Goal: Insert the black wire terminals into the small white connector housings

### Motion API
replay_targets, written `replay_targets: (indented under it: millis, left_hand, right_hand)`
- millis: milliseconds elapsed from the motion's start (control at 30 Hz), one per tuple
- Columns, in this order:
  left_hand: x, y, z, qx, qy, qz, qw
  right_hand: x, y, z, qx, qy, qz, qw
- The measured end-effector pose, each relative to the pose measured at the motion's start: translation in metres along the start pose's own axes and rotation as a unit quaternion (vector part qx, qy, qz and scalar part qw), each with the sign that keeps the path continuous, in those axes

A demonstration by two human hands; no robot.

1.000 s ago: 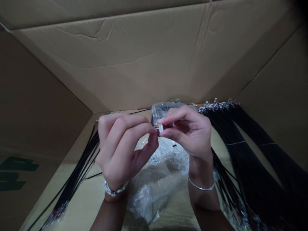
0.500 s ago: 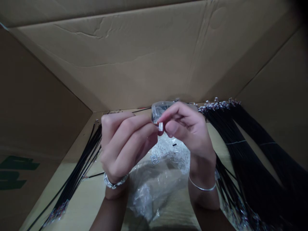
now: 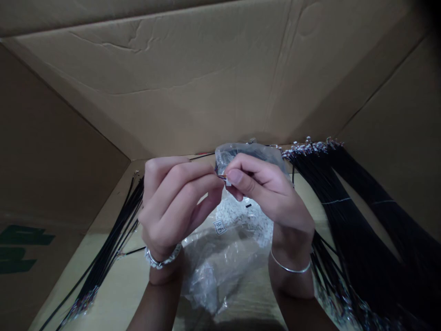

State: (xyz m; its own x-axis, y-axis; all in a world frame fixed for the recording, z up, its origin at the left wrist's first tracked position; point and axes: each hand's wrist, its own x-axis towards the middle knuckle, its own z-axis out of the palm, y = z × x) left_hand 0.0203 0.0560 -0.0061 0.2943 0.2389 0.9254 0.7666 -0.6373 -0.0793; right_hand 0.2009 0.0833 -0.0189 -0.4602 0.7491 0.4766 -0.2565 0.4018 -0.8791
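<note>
My right hand (image 3: pixel 267 188) pinches a small white connector housing (image 3: pixel 228 182) between thumb and fingertips. Thin coloured wires (image 3: pixel 221 176) run from the connector to the left. My left hand (image 3: pixel 181 202) is closed on these wires, its fingertips just left of the connector. Most of the cable behind the fingers is hidden. Below both hands lies a clear plastic bag (image 3: pixel 220 257) with many small white connector housings (image 3: pixel 241 218) and a printed label (image 3: pixel 219 227). A short black piece (image 3: pixel 248 205) rests on top of them.
Tall cardboard walls (image 3: pixel 193 92) enclose the work surface (image 3: pixel 120 285). At the left lies a bundle of black cables (image 3: pixel 110 248); thick tied bundles of black cables (image 3: pixel 341 220) with white connector ends fill the right. Behind my hands is another plastic bag (image 3: pixel 255 149).
My right thumb and fingers have closed onto the white connector, which was more exposed before. My left fingers have loosened slightly, and a gap shows between them.
</note>
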Motion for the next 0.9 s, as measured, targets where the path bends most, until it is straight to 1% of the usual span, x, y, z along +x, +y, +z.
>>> replay_targets:
  millis: [100,233,333,433,600,767,900]
  left_hand:
    - [0.001,0.0,-0.001,-0.019,-0.008,-0.014,1.0]
    - [0.003,0.003,-0.004,-0.031,-0.009,-0.005,0.999]
    - [0.003,0.008,-0.006,-0.022,-0.018,-0.027,0.999]
    - [0.003,0.011,-0.007,-0.014,-0.015,-0.04,0.999]
    - [0.002,0.007,-0.007,-0.018,-0.019,-0.007,1.0]
    - [0.004,0.008,-0.008,-0.027,-0.03,-0.034,0.999]
    - [0.003,0.007,-0.007,-0.031,-0.023,-0.02,0.999]
  right_hand:
    - [0.001,0.001,-0.001,-0.005,-0.011,-0.012,1.0]
    - [0.001,0.001,-0.001,-0.004,-0.021,-0.017,1.0]
    - [0.001,0.001,0.0,-0.002,-0.015,-0.016,1.0]
    - [0.002,0.0,0.0,-0.002,-0.009,-0.013,1.0]
    - [0.005,0.004,0.0,0.018,-0.022,-0.02,0.999]
    - [0.007,0.012,-0.001,0.062,-0.043,-0.028,0.997]
    - [0.009,0.016,-0.003,0.077,-0.053,-0.029,0.995]
